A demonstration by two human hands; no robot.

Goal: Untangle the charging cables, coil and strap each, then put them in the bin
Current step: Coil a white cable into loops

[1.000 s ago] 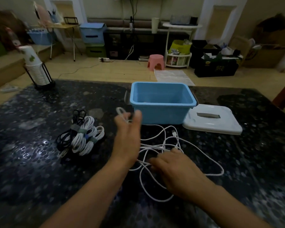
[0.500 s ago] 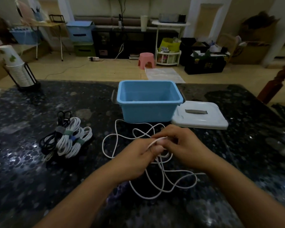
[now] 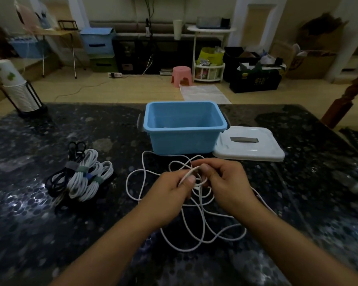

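Observation:
A loose white charging cable (image 3: pixel 203 234) lies in tangled loops on the dark table in front of the blue bin (image 3: pixel 184 139). My left hand (image 3: pixel 170 193) pinches a strand of it between thumb and fingers. My right hand (image 3: pixel 225 182) grips the same strand just to the right, fingers curled round it. Both hands meet above the tangle. A bundle of coiled, strapped white and black cables (image 3: pixel 81 176) rests to the left. The bin stands open, and its inside looks nearly bare.
The bin's white lid (image 3: pixel 250 145) lies flat to its right. A stack of paper cups in a black holder (image 3: pixel 19 89) stands at the table's far left corner. A wooden post (image 3: pixel 351 91) rises beyond the right edge.
My left hand dropped from a raised, open pose to the cable. Both hands came together and took hold of one strand, and they still hold it.

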